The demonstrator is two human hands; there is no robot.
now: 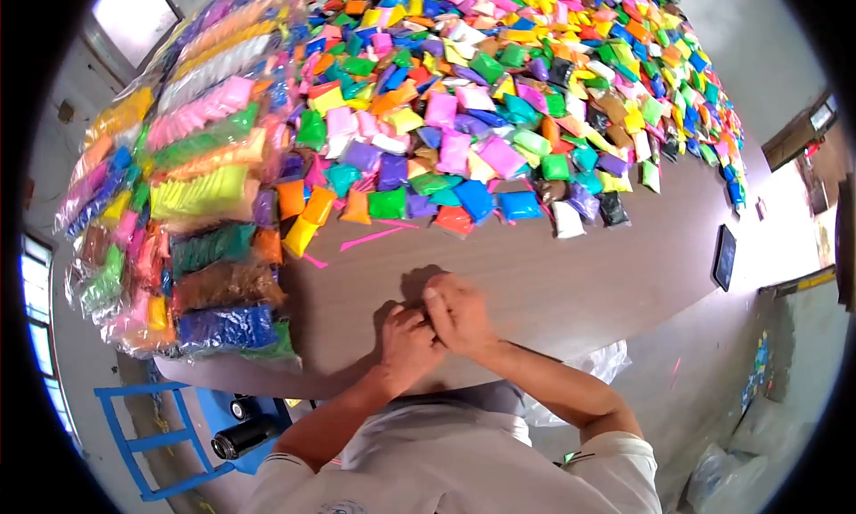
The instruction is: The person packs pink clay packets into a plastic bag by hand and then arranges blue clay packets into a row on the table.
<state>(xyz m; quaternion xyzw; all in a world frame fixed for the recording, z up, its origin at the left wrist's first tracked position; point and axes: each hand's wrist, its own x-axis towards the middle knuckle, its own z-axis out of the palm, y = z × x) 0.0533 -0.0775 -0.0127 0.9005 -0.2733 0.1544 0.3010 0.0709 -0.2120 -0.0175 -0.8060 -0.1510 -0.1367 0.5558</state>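
Both my hands are together over the brown table [535, 282], near its front edge. My left hand [410, 343] has its fingers curled and touches my right hand [456, 313], whose fingers are also bent inward. Whether anything is between the fingers cannot be made out. Beyond the hands lies a large heap of small coloured packets [499, 157]. A blue packet [519, 205], a red packet [454, 220] and a white packet [567, 220] lie at the heap's near edge.
Clear bags of sorted packets [201, 193] are stacked at the left. Pink strips [374, 238] lie before the heap. A phone [724, 257] is at the table's right edge. A black bottle [242, 438] stands on a blue stool [207, 416] at lower left.
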